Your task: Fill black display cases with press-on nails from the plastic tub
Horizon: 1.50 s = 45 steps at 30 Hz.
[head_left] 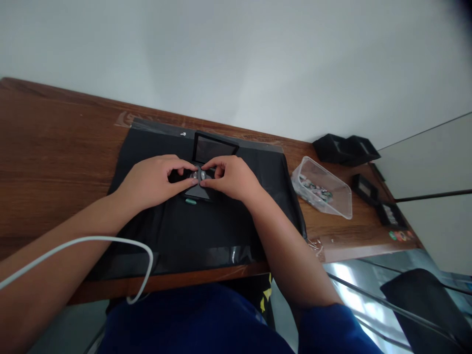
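My left hand and my right hand meet over a small open black box on a black mat. Both are closed in a pinch, thumb and fingertips on either side of a small grey piece. Shiny rounded parts show beside this piece, too small to name; my fingers partly cover them. Behind the hands the box's lid stands up, with a dark framed panel. A small green oblong item lies just in front of the box.
The black mat is taped to a wooden table. To the right stand a clear plastic tub with small packets and several black boxes. A white cable loops across my left forearm. A wall rises behind.
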Available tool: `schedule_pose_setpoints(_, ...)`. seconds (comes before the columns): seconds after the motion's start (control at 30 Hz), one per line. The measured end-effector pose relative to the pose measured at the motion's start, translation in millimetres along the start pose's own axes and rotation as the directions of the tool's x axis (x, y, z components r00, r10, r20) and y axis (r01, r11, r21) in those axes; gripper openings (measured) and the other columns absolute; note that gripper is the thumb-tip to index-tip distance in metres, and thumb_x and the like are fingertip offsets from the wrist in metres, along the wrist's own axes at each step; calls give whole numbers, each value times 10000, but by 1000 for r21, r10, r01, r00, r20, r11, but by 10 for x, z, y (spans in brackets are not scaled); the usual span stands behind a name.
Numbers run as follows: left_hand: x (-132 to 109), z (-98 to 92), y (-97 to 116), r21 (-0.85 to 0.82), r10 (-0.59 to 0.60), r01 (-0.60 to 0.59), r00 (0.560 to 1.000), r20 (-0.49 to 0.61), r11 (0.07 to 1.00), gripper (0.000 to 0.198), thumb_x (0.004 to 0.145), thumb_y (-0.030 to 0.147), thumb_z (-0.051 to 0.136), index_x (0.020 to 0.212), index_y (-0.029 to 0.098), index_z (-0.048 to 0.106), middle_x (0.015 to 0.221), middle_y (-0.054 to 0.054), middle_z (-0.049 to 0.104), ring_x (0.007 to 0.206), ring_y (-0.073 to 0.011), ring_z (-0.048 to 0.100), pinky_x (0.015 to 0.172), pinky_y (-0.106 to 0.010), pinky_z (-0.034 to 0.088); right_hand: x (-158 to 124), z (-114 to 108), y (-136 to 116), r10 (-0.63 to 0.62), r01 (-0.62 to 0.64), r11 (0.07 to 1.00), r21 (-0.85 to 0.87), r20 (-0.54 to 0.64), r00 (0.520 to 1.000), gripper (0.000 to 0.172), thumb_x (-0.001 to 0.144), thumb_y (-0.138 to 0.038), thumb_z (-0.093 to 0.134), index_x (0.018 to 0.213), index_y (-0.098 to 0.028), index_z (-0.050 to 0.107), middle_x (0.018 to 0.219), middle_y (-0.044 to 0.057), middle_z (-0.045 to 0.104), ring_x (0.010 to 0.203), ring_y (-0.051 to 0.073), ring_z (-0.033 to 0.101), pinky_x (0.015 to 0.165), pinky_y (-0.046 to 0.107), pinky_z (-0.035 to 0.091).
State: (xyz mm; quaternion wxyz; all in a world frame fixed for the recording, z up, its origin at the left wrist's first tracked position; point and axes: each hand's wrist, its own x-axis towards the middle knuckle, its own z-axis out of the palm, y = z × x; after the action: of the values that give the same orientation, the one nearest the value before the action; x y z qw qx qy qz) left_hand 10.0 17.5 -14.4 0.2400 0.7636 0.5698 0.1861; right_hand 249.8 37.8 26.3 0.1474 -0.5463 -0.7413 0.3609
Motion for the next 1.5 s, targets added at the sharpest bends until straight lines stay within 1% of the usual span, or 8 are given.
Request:
schedule_pose_setpoints(0.17, -21, 11, 30, 30, 49, -49, 999, -8, 998, 568, 993, 715, 643, 1320, 336, 911, 1063, -65, 821, 861, -252, 705, 701, -337, 451, 4, 38, -13, 7, -7, 1000, 12, -18, 1000, 306, 857, -181, 936, 1162, -181, 913, 739, -43, 721, 666, 117, 608, 681, 288, 396)
schedule_pose_setpoints(0.3, -29, 39, 18, 72, 56, -55, 998, -6, 996, 573, 1031, 691, 586, 1374, 353, 896, 1119, -69, 825, 831, -244, 695, 693, -342, 447, 28, 40, -3, 27, -27, 999, 21, -3, 1000, 338, 860, -196, 959, 1192, -167, 901, 746, -49, 717, 656, 110, 603, 681, 289, 405)
schedule_pose_setpoints(0.47, -29, 64, 12, 97, 62, -59, 998, -28, 994, 603, 1042, 679, 569, 1454, 347, 859, 1073, -77, 811, 860, -262, 705, 680, -341, 437, 45, 28, 10, 26, -26, 999, 39, 14, 1000, 328, 870, -209, 950, 1189, -160, 888, 750, -52, 712, 655, 109, 592, 683, 289, 404)
schedule_pose_setpoints(0.67, -26, 62, 28, 104, 51, -46, 998, -48, 994, 588, 1032, 674, 578, 1422, 349, 873, 1012, -66, 785, 774, -236, 662, 643, -333, 402, 23, 41, -3, 14, -14, 1000, 8, 1, 1000, 297, 896, -211, 921, 1187, -172, 882, 760, -46, 727, 680, 118, 601, 706, 293, 412)
schedule_pose_setpoints(0.9, -7, 75, 54, 59, -8, 14, 995, -102, 998, 563, 1005, 700, 630, 1323, 323, 902, 981, -61, 788, 782, -241, 660, 669, -342, 427, 17, 51, -14, -2, 1, 999, -33, -28, 1000, 263, 937, -200, 875, 1199, -176, 887, 782, -29, 754, 695, 126, 610, 704, 291, 409)
schedule_pose_setpoints(1.17, 9, 54, 137, 64, -97, 101, 993, -74, 993, 573, 995, 674, 614, 1355, 310, 872, 881, -39, 759, 725, -240, 653, 643, -350, 401, 17, 62, -31, 7, -9, 999, -51, -36, 999, 278, 939, -197, 888, 1216, -168, 884, 778, -41, 737, 692, 127, 598, 702, 298, 412)
schedule_pose_setpoints(1.4, 22, -6, 98, 31, -117, 117, 993, -21, 993, 621, 949, 726, 621, 1359, 328, 866, 853, -27, 749, 673, -230, 611, 620, -362, 386, 16, 52, 1, -8, 6, 1000, -21, -122, 992, 258, 891, -221, 933, 1139, -197, 865, 757, -56, 715, 716, 136, 606, 719, 297, 415)
schedule_pose_setpoints(1.5, 28, -49, 38, 6, -134, 134, 991, 12, 991, 615, 916, 716, 646, 1343, 332, 867, 882, -28, 768, 695, -236, 626, 628, -370, 406, -14, 37, 3, -90, 94, 995, 34, -97, 991, 263, 886, -243, 954, 1123, -183, 859, 752, -63, 687, 695, 124, 588, 709, 292, 406)
